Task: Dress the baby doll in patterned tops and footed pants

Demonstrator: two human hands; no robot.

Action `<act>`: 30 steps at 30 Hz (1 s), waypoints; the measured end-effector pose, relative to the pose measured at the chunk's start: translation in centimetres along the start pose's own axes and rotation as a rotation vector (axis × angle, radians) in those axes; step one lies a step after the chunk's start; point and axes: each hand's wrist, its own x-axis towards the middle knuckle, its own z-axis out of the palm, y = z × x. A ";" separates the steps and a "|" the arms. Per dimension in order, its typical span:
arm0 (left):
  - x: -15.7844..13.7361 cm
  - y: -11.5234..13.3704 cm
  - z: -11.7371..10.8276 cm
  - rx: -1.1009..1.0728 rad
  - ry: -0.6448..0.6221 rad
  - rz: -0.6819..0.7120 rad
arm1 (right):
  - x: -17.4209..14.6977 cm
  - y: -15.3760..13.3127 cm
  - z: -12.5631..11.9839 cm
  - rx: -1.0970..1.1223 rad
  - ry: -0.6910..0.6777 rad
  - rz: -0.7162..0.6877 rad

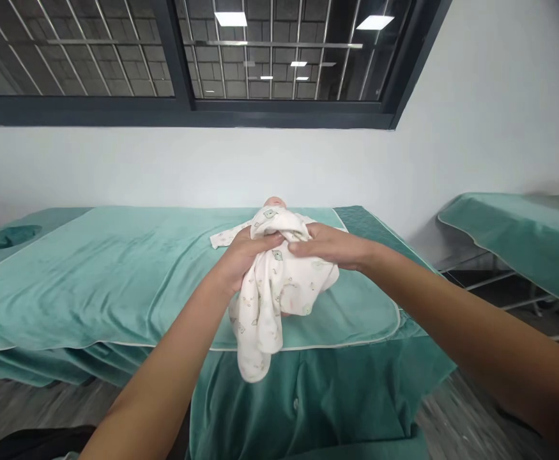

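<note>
A white printed baby garment [269, 287] is bunched between my two hands. My left hand [246, 252] grips its upper left part, thumb on top. From the right side, my right hand [324, 246] pinches the gathered cloth near the middle, thumb close to the other thumb. One long piece of the garment hangs past the bed's front edge. Behind it lies a baby doll; the top of its head [275, 201] shows, and a white printed sleeve [229, 236] stretches to the left. Most of the doll is hidden by the cloth and hands.
The bed [92, 275] has a light green cover over a darker green sheet, with a face hole [9, 236] at its left end. A second green-covered bed [523, 223] on a metal frame stands at right. A barred window [279, 115] is in the white wall behind.
</note>
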 end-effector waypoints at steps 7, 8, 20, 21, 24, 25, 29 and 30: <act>0.4 -1.1 -0.5 -0.041 -0.050 -0.043 | 1.6 1.3 0.0 0.264 0.300 -0.158; 0.2 -1.2 -0.6 -0.027 -0.077 -0.087 | 1.9 1.4 0.1 0.318 0.335 -0.194; 0.6 -2.3 -0.2 -0.133 0.005 -0.045 | 0.1 2.7 0.4 0.077 -0.069 0.050; 0.5 -2.5 -0.2 -0.143 0.006 -0.054 | 0.1 2.7 0.4 0.091 -0.019 0.033; 0.0 -3.0 -0.2 -0.164 -0.078 -0.135 | 0.5 2.8 0.1 0.229 0.230 -0.081; -0.3 -3.0 -0.2 -0.161 -0.143 -0.192 | 0.7 2.9 -0.1 0.282 0.289 -0.109; -1.2 -2.8 0.2 -0.112 -0.287 -0.358 | 0.9 3.7 -0.9 0.408 0.402 -0.101; -1.3 -2.8 0.3 -0.108 -0.259 -0.336 | 0.8 4.0 -0.9 0.410 0.409 -0.083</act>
